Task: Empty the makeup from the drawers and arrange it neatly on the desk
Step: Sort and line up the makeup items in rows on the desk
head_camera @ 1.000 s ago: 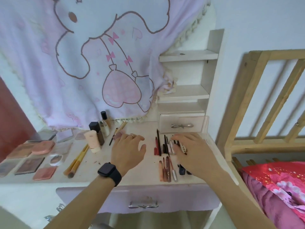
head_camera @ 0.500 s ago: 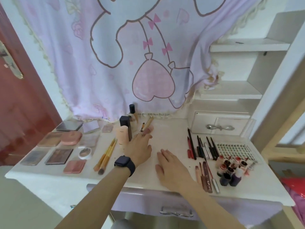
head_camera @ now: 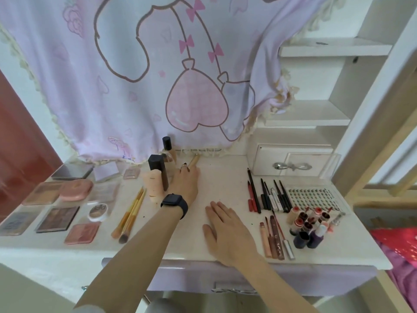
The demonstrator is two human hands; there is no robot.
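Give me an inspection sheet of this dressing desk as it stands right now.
Surface: white desk top, bare in the middle, faint specks.
Job's things: palettes and compacts laid at left; makeup brushes beside them; foundation bottles standing at the back; eye pencils in a row at right; lip glosses below them; small bottles clustered; false lash tray.
Clutter: nothing seen.
Hands: left hand, ringed, watch on wrist, reaching toward a gold tube; right hand flat on the desk, empty.
Cables: nothing seen.
Surroundings: cartoon cloth hung behind; small drawer shut; shelves.
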